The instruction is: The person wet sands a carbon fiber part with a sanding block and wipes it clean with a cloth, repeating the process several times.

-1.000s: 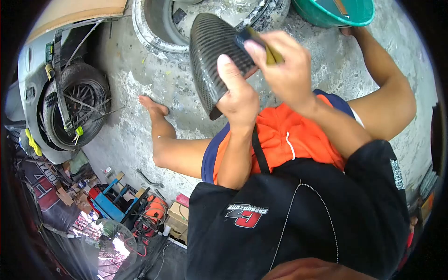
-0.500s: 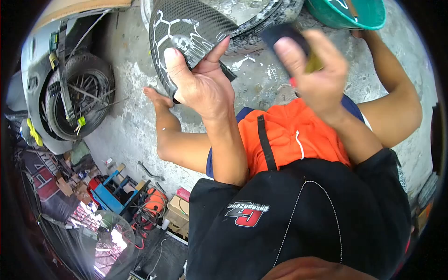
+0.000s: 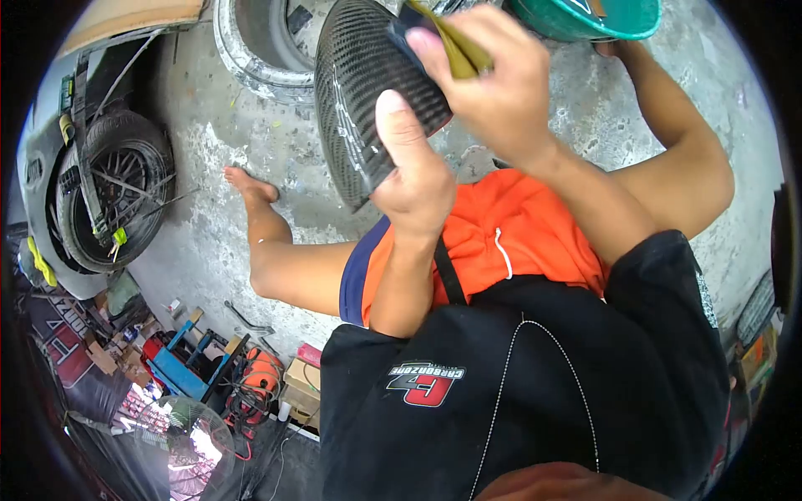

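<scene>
A curved carbon-fibre shell (image 3: 361,67) with a dark woven pattern is held tilted in front of my lap. My left hand (image 3: 415,179) grips its lower edge, thumb on the outer face and the other fingers hidden behind. Whitish wet streaks mark the shell near that thumb. At the shell's upper right edge, my right hand (image 3: 510,96) pinches a folded sheet of sandpaper (image 3: 459,48) with an olive back and a dark face. The sheet lies against the shell, though the exact contact is partly covered by my fingers.
A pale, stained wheel-like ring (image 3: 251,79) lies on the concrete beyond the shell. A teal basin (image 3: 643,27) stands at upper right, near my foot. To the left are a vehicle's tyre (image 3: 117,134), a blue tool (image 3: 177,367), an orange machine (image 3: 261,374) and a fan (image 3: 180,426).
My right hand has brought the sandpaper left onto the shell. My left hand has turned the shell and moved it right and slightly down. White streaks on its face are fewer.
</scene>
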A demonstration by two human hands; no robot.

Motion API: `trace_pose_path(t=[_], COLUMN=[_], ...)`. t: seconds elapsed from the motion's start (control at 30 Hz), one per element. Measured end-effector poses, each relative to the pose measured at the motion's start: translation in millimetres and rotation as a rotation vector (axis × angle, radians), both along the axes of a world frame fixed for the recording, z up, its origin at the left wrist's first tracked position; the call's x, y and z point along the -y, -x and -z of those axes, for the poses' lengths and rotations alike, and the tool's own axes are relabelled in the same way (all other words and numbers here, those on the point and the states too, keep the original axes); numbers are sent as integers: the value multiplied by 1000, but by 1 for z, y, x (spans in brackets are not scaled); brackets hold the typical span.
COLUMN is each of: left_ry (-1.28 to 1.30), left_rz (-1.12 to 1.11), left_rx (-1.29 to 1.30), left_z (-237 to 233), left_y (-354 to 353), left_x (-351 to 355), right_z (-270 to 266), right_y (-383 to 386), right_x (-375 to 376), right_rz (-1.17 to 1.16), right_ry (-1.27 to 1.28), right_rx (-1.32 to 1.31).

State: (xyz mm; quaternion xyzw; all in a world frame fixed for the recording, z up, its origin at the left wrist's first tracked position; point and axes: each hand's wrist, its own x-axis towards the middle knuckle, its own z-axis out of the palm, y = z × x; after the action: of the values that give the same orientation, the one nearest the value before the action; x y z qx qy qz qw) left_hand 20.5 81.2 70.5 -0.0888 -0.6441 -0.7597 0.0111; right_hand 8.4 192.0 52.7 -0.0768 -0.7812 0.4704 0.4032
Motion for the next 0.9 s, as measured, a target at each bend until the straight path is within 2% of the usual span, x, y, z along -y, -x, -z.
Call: trace_pose_path(t=[0.1,0.13,0.2,0.23,0.33,0.37,0.43,0.47,0.5,0.53,0.6,0.67,0.73,0.8,0.83,0.9], left_ry=[-25,-20,94,19,123,3,14,19,54,58,-24,-42,-241,-398,-379,-373], left_rz=[-61,-73,-85,-82,-33,-67,-105,-121,-46,-35,-118,-150,-185,-77,-96,-112], left_rx=[256,260,11,50,-31,94,56,35,68,82,36,99,147,140,138,123], left_z=[-15,-10,6,4,8,1,4,7,3,5,10,4,-7,-19,-21,-22], left_y=[10,11,7,-2,8,8,11,10,4,0,5,11,29,41,42,42], left_x=[14,15,8,-1,13,12,10,8,8,8,9,22,32,45,48,49], right_z=[4,5,7,8,6,5,6,8,4,9,10,4,2,-7,-12,-14], right_y=[-26,-28,-11,4,-16,-27,-23,-22,-14,0,-17,-38,-57,-56,-51,-42], right_x=[20,22,8,5,17,23,20,18,11,9,17,25,23,8,3,-4], right_rz=[-41,-66,-45,-18,2,-18,-52,-65,-55,-44,-15,-35,-291,-158,-86,-79], right_ry=[55,54,-36,-20,45,60,13,-40,-35,-17,-54,-11,-6,-16,84,120], right_rx=[-39,-49,86,-35,19,5,1,12,179,-5,56,-19,31,141,153,113])
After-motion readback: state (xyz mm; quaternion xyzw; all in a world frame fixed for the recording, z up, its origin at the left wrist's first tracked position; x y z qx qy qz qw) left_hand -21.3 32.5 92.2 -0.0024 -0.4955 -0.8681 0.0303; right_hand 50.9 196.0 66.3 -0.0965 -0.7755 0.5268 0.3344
